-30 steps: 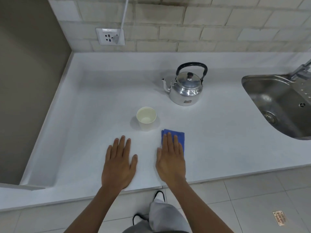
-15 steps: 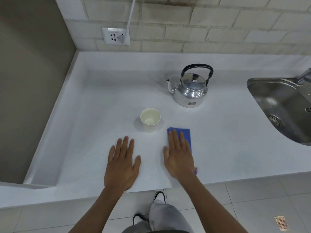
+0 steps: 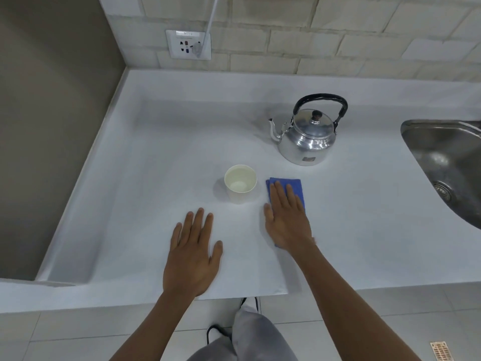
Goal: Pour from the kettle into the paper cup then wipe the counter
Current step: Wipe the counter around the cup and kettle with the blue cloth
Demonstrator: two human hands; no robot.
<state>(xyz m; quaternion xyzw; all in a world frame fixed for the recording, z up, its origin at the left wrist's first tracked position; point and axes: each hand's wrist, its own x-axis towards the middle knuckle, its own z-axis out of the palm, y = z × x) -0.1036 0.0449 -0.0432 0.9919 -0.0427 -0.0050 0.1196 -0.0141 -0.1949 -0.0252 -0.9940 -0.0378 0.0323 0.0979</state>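
A shiny metal kettle [image 3: 307,138] with a black handle stands upright at the back right of the white counter [image 3: 156,178], spout pointing left. A white paper cup [image 3: 240,185] stands in front of it, with some clear liquid at its bottom. Just right of the cup lies a blue cloth [image 3: 296,187]. My right hand [image 3: 286,217] rests flat on the cloth, fingers spread, covering most of it. My left hand [image 3: 194,252] lies flat and open on the bare counter, nearer the front edge, holding nothing.
A steel sink [image 3: 447,165] is set into the counter at the right. A wall socket [image 3: 188,44] with a white cable plugged in sits on the tiled back wall. A brown side wall bounds the counter on the left. Below the front edge are floor tiles and my leg.
My right hand has slid forward a little along the blue cloth, away from the counter's front edge. The camera view has shifted left. My left hand stays flat in place.
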